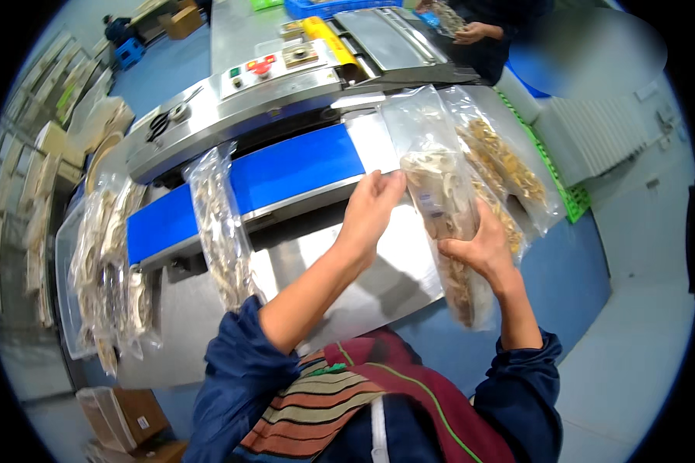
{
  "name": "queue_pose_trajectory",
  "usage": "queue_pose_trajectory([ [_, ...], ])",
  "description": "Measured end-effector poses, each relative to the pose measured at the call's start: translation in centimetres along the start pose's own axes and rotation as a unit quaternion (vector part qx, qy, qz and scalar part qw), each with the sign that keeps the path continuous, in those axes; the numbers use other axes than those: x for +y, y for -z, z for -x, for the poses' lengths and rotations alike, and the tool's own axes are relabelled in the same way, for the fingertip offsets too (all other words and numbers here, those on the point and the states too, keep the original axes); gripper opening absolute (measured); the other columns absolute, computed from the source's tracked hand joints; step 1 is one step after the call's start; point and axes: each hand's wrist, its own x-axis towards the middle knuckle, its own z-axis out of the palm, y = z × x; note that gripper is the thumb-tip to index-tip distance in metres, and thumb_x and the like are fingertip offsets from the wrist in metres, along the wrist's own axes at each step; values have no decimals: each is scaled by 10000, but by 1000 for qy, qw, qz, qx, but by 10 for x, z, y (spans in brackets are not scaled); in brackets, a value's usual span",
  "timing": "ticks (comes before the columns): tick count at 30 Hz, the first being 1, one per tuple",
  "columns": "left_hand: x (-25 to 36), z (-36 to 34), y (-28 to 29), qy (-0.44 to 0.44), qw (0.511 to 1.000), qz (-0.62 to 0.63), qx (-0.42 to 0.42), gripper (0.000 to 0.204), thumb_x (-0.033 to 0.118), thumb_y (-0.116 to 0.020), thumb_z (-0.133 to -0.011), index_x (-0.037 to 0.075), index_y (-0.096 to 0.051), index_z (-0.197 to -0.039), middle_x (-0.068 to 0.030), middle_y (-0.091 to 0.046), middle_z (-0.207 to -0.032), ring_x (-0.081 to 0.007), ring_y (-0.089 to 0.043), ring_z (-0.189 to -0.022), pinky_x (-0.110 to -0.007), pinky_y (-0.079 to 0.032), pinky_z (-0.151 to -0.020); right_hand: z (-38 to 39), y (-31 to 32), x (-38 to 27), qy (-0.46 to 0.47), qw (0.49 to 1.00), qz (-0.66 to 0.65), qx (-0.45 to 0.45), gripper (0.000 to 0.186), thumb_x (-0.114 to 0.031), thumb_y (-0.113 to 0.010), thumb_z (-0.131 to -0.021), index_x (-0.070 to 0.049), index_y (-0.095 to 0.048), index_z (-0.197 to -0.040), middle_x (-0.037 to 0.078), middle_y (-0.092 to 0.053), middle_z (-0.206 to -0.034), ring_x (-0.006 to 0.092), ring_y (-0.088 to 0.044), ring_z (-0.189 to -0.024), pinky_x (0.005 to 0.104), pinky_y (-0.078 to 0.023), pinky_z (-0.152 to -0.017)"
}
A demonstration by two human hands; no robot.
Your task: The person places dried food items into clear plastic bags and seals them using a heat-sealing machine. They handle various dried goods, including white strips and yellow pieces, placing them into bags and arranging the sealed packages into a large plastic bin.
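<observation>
My right hand (483,243) grips a long clear bag of pale dried pieces (452,278), its upper end clear and unfilled. My left hand (371,208) is beside that bag's upper left, fingers curled at its edge; whether they hold it is unclear. Bags of yellowish dried pieces (510,158) lie just right of it. Behind my left hand runs a blue conveyor belt (286,162) on a steel machine (239,116), with another long bag (216,224) lying across the belt's front. More pale bags (100,270) rest at the left in a clear plastic bin (67,293).
A co-worker's hand (471,32) holds a bag beyond the machine's control panel (247,71). A seated person (120,29) is at back left. Scissors (158,126) lie on the machine. Racks (11,216) line the left, cardboard boxes (135,409) sit below, and green plastic edging (575,201) stands at right.
</observation>
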Motion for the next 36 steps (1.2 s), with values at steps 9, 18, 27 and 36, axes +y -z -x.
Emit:
queue_pose_trajectory([
  [9,-38,-10,56,-67,988,114,78,567,458,-524,-858,38,-417,-1223,-67,-535,-1118,-141,-473,-1071,-316,-362,-930,24,-90,-47,101,988,89,70,756,-213,-748,-545,69,-408,-1159,172,-556,-933,289,-557,-831,351,-473,-720],
  [18,-55,-1,112,-29,925,378,-13,452,428,-612,-802,82,-531,-1082,-60,-605,-964,-180,-576,-915,-322,-455,-824,52,-162,-85,203,948,215,118,908,-264,-788,-524,116,-316,-1200,195,-468,-1059,284,-514,-838,318,-490,-665],
  [27,-78,-14,139,-66,840,510,-175,513,412,-510,-857,-18,-506,-1136,-143,-582,-1065,-241,-561,-989,-376,-448,-863,15,-155,-67,-42,910,-330,-248,820,-254,-779,-598,69,-372,-1233,147,-535,-1122,206,-536,-1007,312,-431,-862],
  [36,-54,-2,138,-110,977,155,98,385,355,-514,-887,41,-539,-1109,-12,-561,-918,-92,-509,-849,-225,-396,-752,30,-183,-70,-88,962,-251,-61,857,-248,-783,-578,42,-340,-1251,170,-555,-1083,240,-566,-966,316,-441,-852],
])
